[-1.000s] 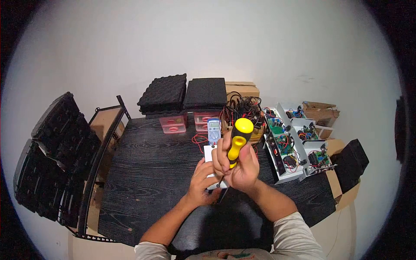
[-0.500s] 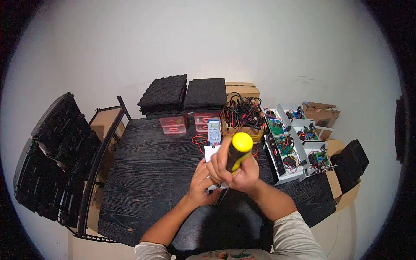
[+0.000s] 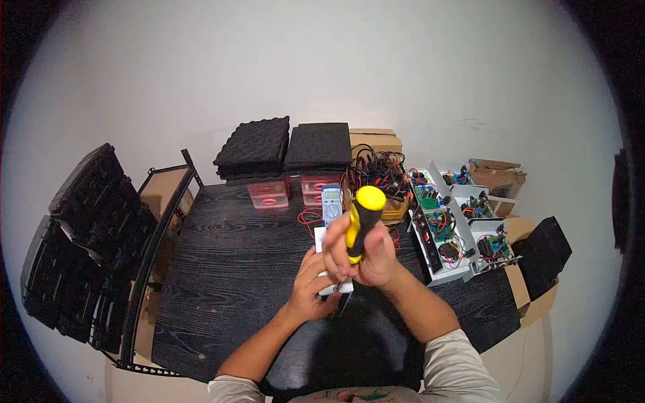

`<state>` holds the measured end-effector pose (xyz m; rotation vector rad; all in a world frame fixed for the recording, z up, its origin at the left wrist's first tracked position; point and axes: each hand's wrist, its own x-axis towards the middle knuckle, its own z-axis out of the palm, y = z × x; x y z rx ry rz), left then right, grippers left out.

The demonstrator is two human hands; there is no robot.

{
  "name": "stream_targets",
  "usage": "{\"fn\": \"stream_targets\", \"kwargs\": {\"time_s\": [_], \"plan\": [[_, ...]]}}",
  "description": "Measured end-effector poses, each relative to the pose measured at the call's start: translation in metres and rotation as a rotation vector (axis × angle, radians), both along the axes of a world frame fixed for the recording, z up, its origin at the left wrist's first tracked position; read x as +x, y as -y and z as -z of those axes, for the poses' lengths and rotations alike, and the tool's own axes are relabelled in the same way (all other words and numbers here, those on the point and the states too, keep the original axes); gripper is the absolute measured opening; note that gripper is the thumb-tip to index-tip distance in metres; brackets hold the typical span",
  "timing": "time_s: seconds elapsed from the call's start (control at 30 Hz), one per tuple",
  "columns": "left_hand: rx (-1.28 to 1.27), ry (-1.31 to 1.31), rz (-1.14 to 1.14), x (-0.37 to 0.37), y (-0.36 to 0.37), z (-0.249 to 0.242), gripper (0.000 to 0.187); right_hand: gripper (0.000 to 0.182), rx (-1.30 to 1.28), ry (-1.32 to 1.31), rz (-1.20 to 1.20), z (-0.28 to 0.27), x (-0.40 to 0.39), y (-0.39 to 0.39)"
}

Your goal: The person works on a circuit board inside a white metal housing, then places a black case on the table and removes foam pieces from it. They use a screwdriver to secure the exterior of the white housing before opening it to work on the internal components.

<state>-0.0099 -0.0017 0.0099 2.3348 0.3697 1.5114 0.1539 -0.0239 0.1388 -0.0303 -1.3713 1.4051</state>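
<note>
My right hand (image 3: 381,260) is closed around the black and yellow handle of a screwdriver (image 3: 367,220), whose butt end points up towards me. The screwdriver's shaft runs down to a white casing (image 3: 345,288); whether the tip touches a screw I cannot make out. My left hand (image 3: 309,285) grips this casing from its left side, at the near middle of the table. Much of the casing is covered by both hands. Just beyond them stands a blue-grey multimeter (image 3: 332,205), with red test leads (image 3: 309,215) lying beside it.
Black foam sheets (image 3: 252,148) rest on pink-fronted drawers (image 3: 269,193) at the back of the dark wooden table (image 3: 222,269). A cardboard box holds tangled cables (image 3: 379,171). White casings with circuit boards (image 3: 437,228) stand at right; a black metal rack (image 3: 153,235) is at left.
The screwdriver's handle has tilted and its butt end has shifted up and slightly left. My right fingers have loosened and moved on the handle. The left hand has barely moved.
</note>
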Motion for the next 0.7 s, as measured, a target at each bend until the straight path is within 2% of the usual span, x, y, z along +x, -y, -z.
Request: {"fn": "stream_targets", "kwargs": {"time_s": [0.07, 0.1, 0.2, 0.5, 0.6, 0.7], "plan": [[0.003, -0.02, 0.002, -0.001, 0.0, 0.0, 0.044, 0.072, -0.075, 0.004, 0.082, -0.009, -0.005, 0.008], [0.007, -0.012, 0.005, 0.0, -0.001, 0.001, 0.044, 0.066, -0.001, -0.007, 0.085, -0.005, -0.005, 0.004], [0.017, 0.008, 0.009, 0.0, -0.002, 0.002, 0.044, 0.059, -0.064, -0.025, 0.204, -0.004, -0.009, 0.008], [-0.101, -0.04, -0.002, -0.001, 0.006, -0.002, 0.043, 0.055, -0.054, -0.002, -0.072, -0.007, -0.004, 0.009], [-0.056, -0.019, 0.003, 0.0, 0.003, 0.001, 0.044, 0.053, -0.078, -0.082, -0.047, -0.007, -0.009, 0.011], [-0.019, 0.0, -0.004, -0.001, 0.001, 0.001, 0.044, 0.051, 0.064, -0.108, 0.127, 0.0, -0.015, 0.008]]}}
